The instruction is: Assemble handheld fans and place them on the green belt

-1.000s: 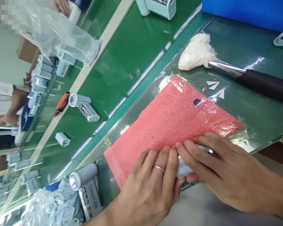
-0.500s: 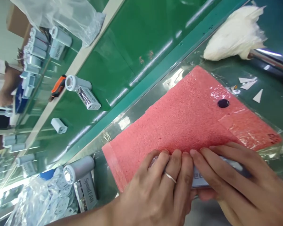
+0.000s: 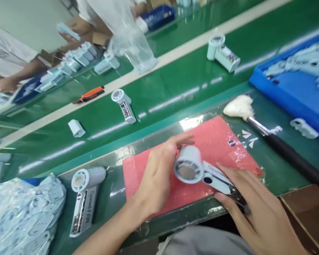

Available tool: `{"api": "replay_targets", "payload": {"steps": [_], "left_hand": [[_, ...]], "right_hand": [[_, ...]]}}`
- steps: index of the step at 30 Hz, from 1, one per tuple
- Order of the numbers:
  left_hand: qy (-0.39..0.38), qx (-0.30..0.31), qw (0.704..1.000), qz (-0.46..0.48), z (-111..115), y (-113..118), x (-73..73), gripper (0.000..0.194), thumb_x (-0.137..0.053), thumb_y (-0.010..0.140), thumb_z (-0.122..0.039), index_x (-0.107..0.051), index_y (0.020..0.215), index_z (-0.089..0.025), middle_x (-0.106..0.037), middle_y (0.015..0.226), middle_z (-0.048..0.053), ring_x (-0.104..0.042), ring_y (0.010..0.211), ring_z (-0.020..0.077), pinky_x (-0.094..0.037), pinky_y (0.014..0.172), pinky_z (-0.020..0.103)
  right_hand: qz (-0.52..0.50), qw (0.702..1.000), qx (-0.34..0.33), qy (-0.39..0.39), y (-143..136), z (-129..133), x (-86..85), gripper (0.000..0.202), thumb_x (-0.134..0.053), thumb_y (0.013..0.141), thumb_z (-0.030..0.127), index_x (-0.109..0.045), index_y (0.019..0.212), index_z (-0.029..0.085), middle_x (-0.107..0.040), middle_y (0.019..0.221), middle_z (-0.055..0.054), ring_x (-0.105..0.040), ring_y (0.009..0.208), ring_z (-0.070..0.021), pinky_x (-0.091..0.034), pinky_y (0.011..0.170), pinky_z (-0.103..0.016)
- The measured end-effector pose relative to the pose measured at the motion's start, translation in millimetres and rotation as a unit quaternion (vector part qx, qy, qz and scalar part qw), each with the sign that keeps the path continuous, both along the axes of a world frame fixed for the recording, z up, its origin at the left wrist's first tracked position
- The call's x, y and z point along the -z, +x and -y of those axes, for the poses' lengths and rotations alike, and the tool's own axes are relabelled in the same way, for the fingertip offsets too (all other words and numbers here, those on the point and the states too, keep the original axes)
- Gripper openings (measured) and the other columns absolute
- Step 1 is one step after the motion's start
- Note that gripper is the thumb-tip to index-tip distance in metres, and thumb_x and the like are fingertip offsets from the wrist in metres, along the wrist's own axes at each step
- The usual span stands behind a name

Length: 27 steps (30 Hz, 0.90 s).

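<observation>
A pale blue handheld fan [image 3: 188,164] is over the pink foam sheet [image 3: 140,173], its round head toward the left and its handle partly uncovered, showing dark inner parts. My right hand [image 3: 257,209] is wrapped around the handle, fingers on top and thumb below. Close beside the fan's head is my left hand [image 3: 159,173], fingers stretched out beyond it; whether it touches the head I cannot tell. Another fan [image 3: 87,198], its handle also uncovered, lies left of the sheet.
A hammer [image 3: 289,152] with a cloth-wrapped head lies right, near a blue tray [image 3: 289,94] of parts. Bagged pale covers [image 3: 26,216] sit front left. On the green belt are a fan [image 3: 123,106] and an orange-handled tool [image 3: 91,94]. Co-workers [image 3: 16,60] sit across.
Both hands have come up from pressing the fan on the foam sheet. The fan's head now shows, the left hand has opened, and the view has turned, bringing the blue tray into sight.
</observation>
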<state>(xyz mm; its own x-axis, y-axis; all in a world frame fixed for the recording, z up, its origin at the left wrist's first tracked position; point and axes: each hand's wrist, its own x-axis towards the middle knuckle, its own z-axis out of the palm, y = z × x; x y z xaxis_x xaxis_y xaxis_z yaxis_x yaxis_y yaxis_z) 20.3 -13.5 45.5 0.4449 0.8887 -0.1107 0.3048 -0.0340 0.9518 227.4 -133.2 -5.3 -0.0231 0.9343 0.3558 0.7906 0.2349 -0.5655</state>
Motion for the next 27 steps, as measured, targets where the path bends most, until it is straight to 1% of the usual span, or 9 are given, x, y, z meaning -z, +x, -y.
{"api": "replay_targets", "payload": {"steps": [2,5,10,13,15,17,19,23,27], "left_hand": [[-0.091,-0.048,0.989,0.108,-6.7,6.7,6.1,0.047,-0.039,0.112,-0.054,-0.063,0.142,-0.027,-0.069,0.141,0.008,-0.069,0.118,0.0265,-0.056,0.099,0.042],[-0.162,-0.002,0.969,0.186,-11.8,19.3,17.8,0.050,-0.054,0.106,-0.054,-0.057,0.147,-0.026,-0.069,0.138,0.010,-0.069,0.109,0.0244,-0.054,0.094,0.038],[-0.143,-0.050,0.959,0.238,-9.1,32.3,37.6,0.049,-0.058,0.105,-0.052,-0.059,0.145,-0.025,-0.071,0.127,0.008,-0.064,0.111,0.0235,-0.049,0.092,0.033],[-0.130,-0.118,0.944,0.281,-8.3,34.2,48.0,0.052,-0.060,0.102,-0.050,-0.052,0.146,-0.024,-0.069,0.121,0.009,-0.064,0.089,0.0183,-0.052,0.079,0.031],[-0.135,-0.143,0.934,0.299,-9.5,34.0,53.6,0.049,-0.062,0.098,-0.043,-0.051,0.140,-0.022,-0.066,0.111,0.006,-0.059,0.072,0.0134,-0.051,0.068,0.029],[-0.140,-0.140,0.933,0.301,-11.6,32.9,57.8,0.035,-0.060,0.094,-0.034,-0.056,0.125,-0.019,-0.063,0.098,0.003,-0.055,0.065,0.0110,-0.048,0.062,0.026],[-0.139,-0.121,0.938,0.293,-13.4,31.3,60.7,0.019,-0.056,0.093,-0.027,-0.059,0.108,-0.017,-0.059,0.084,0.000,-0.053,0.062,0.0103,-0.045,0.060,0.024],[-0.119,-0.108,0.952,0.261,-14.0,30.7,67.6,0.010,-0.052,0.090,-0.018,-0.061,0.091,-0.016,-0.057,0.074,-0.001,-0.050,0.059,0.0098,-0.039,0.058,0.023],[-0.073,-0.159,0.954,0.244,-13.4,35.1,78.6,0.011,-0.053,0.090,-0.017,-0.064,0.086,-0.018,-0.057,0.070,-0.001,-0.050,0.062,0.0121,-0.038,0.059,0.024]], "right_hand": [[-0.026,0.997,0.065,-0.022,-7.9,-2.7,-0.4,0.037,-0.053,0.110,0.044,-0.063,0.139,0.022,-0.079,0.123,-0.005,-0.078,0.104,-0.0220,-0.064,0.079,-0.029],[-0.039,0.991,0.120,-0.032,-22.1,-10.3,7.2,0.042,-0.056,0.108,0.045,-0.059,0.145,0.026,-0.078,0.128,-0.004,-0.080,0.105,-0.0237,-0.067,0.074,-0.029],[-0.003,0.993,0.115,0.022,-26.1,-25.4,24.3,0.046,-0.054,0.107,0.050,-0.061,0.144,0.024,-0.075,0.133,-0.010,-0.079,0.109,-0.0285,-0.067,0.074,-0.035],[0.056,0.990,0.127,-0.041,-8.1,-49.3,15.9,0.052,-0.046,0.106,0.063,-0.068,0.133,0.024,-0.081,0.103,-0.011,-0.080,0.080,-0.0304,-0.060,0.057,-0.036],[0.113,0.972,0.166,-0.125,3.3,-82.1,-0.3,0.056,-0.036,0.108,0.066,-0.069,0.124,0.024,-0.078,0.083,-0.009,-0.076,0.069,-0.0313,-0.055,0.054,-0.036],[0.170,0.945,0.204,-0.191,5.7,-127.6,-18.4,0.057,-0.027,0.110,0.063,-0.067,0.119,0.022,-0.076,0.083,-0.011,-0.076,0.076,-0.0326,-0.054,0.062,-0.038],[0.202,0.932,0.225,-0.200,-3.2,-178.6,-31.6,0.056,-0.024,0.112,0.057,-0.064,0.120,0.018,-0.075,0.087,-0.013,-0.075,0.081,-0.0324,-0.054,0.070,-0.041],[0.224,0.927,0.230,-0.193,-35.4,-261.5,-35.5,0.045,-0.048,0.112,0.052,-0.064,0.129,0.014,-0.072,0.103,-0.008,-0.072,0.091,-0.0213,-0.060,0.088,-0.042],[0.235,0.929,0.221,-0.182,-62.9,-293.4,-32.0,0.041,-0.066,0.105,0.049,-0.065,0.131,0.016,-0.069,0.122,-0.009,-0.070,0.103,-0.0203,-0.062,0.092,-0.042]]}}
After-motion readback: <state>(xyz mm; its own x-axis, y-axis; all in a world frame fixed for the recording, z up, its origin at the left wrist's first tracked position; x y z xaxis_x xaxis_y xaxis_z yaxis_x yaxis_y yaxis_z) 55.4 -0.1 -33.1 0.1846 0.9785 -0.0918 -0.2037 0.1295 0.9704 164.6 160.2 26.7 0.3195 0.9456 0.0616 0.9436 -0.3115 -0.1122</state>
